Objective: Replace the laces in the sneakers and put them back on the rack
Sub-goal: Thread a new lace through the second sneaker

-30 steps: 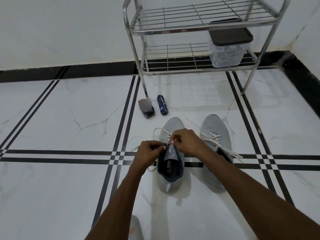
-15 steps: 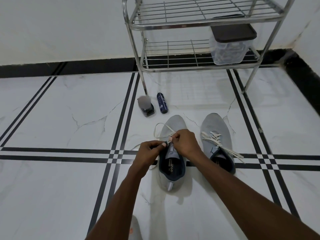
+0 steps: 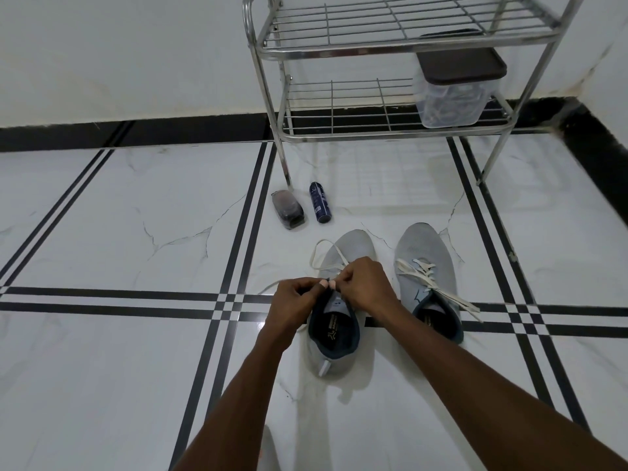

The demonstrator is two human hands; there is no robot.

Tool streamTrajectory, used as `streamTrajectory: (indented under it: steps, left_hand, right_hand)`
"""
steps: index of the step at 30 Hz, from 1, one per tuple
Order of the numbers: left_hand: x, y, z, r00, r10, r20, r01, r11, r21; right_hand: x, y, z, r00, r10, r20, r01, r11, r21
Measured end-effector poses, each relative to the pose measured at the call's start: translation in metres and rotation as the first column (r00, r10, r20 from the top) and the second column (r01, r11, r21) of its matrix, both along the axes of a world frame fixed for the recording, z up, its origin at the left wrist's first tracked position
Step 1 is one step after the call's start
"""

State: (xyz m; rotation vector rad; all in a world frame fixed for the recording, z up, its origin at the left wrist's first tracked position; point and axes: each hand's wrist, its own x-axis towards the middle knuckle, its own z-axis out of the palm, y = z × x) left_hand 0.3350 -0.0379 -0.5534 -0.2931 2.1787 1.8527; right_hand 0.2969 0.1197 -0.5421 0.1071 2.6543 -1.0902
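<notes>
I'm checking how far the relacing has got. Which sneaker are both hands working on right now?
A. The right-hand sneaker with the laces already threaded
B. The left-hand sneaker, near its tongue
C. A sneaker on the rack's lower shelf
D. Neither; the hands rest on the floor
B: the left hand and right hand meet at the tongue of the left-hand sneaker, pinching its lace.
</notes>
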Motion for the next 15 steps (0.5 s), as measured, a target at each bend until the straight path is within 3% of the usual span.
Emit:
streamTrajectory:
  steps: [3, 7, 12, 15]
  left_hand:
    - [0.000, 0.002, 0.000, 1.000, 0.002, 0.018, -0.002, 1.000, 0.024]
    - [-0.002, 0.000, -0.007, 0.988, 0.098, 0.117, -0.109, 0.990, 0.091]
    - [-0.010, 0.002, -0.011, 0.995, 0.075, 0.070, -0.070, 0.996, -0.062]
    - [-0.011, 0.004, -0.012, 0.996, 0.088, 0.002, -0.086, 0.974, -0.209]
  right_hand:
    - [0.006, -0.004, -0.003, 0.998, -0.062, -0.031, 0.063, 0.998, 0.019]
    - [0.006, -0.003, -0.003, 0.991, -0.135, 0.002, 0.135, 0.984, -0.113]
    - [0.004, 0.002, 0.011, 0.977, -0.207, -0.045, 0.189, 0.950, -0.250]
    - [0.000, 0.003, 0.023, 0.996, -0.072, 0.055, 0.079, 0.988, -0.136]
